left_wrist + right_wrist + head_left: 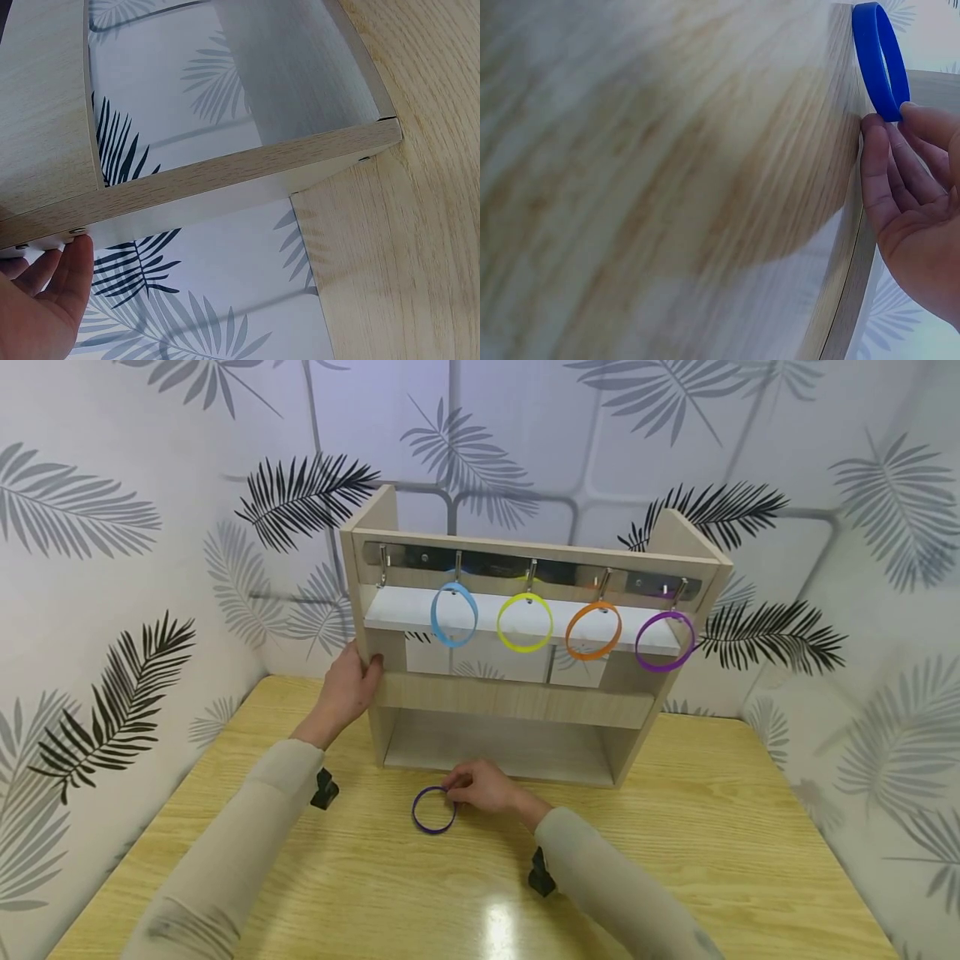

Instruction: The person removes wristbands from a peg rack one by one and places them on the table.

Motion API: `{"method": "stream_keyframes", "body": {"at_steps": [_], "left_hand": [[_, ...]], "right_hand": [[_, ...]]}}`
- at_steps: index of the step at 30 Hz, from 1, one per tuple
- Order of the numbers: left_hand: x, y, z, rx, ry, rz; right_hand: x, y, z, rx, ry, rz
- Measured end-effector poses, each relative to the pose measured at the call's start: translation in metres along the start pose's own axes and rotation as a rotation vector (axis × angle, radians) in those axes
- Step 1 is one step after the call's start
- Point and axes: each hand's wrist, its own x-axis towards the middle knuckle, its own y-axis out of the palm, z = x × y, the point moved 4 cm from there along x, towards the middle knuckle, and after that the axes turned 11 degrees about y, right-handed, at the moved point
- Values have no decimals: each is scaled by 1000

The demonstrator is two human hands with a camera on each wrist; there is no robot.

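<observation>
A small wooden shelf unit point(517, 697) stands upright on the table. My left hand point(348, 683) grips its left side panel point(202, 169), with fingertips on the outer face in the left wrist view. Low in front of the unit, my right hand point(486, 787) pinches a dark blue silicone wristband point(870, 64) between thumb and fingers. Along the unit's metal hook rail point(480, 562), a light blue wristband point(434, 620), a yellow wristband point(500, 631), an orange wristband point(592, 656) and a purple wristband point(660, 668) hang from separate hooks. The leftmost hook point(383, 564) carries no band.
The wood-grain table point(375, 885) narrows toward a wall point(510, 435) with a leaf pattern close behind the unit. Patterned walls also flank both sides. Inside the unit are a white shelf point(487, 610) and a lower open compartment point(495, 747).
</observation>
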Motion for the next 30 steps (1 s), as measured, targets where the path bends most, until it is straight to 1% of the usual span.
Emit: {"method": "stream_keyframes", "body": {"at_steps": [8,12,15,20,25,27,30], "left_hand": [[0,1,2,-6,-16,-2],[0,1,1,0,-6,-9],[1,1,1,0,-4,-5],[0,1,0,-3,-11,5],[0,2,1,-7,-7,2],[0,2,2,-5,-9,1],[1,2,4,1,-10,0]], "right_hand": [[1,-1,-3,21,32,4],[0,-3,-1,17,20,-12],[-1,-5,0,-10,5,-29],[-5,-12,8,-62,-67,-60],[-14,-24,25,-74,-156,-74],[-20,-29,33,-88,-176,-70],[-28,-36,44,-135,-184,-78]]}}
